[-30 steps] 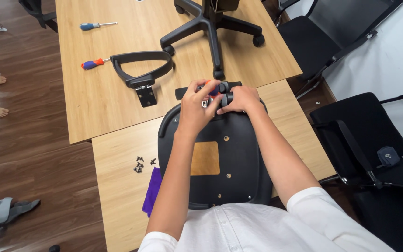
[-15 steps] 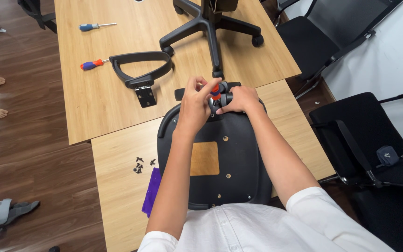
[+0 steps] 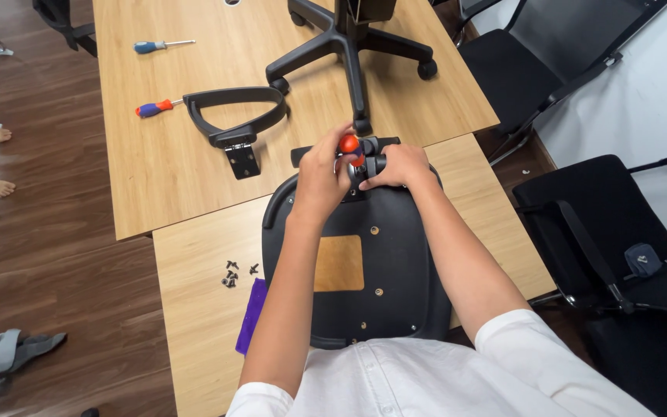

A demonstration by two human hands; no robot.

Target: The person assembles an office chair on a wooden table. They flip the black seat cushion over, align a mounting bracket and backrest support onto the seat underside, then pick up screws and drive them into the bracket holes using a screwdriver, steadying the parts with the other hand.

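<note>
A black chair seat (image 3: 395,270) lies upside down on the near wooden table, with a square wooden patch in its middle. At its far edge sits a black bracket part (image 3: 384,143). My left hand (image 3: 322,174) grips a red-handled screwdriver (image 3: 349,144) standing on that bracket. My right hand (image 3: 399,166) holds the black bracket part steady, just to the right of the screwdriver. Both forearms stretch over the seat.
A black armrest (image 3: 233,116) lies on the far table, with two screwdrivers (image 3: 156,106) (image 3: 160,45) near it and a five-star chair base (image 3: 349,42) behind. Several small black screws (image 3: 233,274) and a purple strip (image 3: 250,316) lie left of the seat. Black chairs (image 3: 619,247) stand at right.
The red screwdriver handle has come into view in my left hand above the bracket; my hands have stayed in the same spot at the seat's far edge.
</note>
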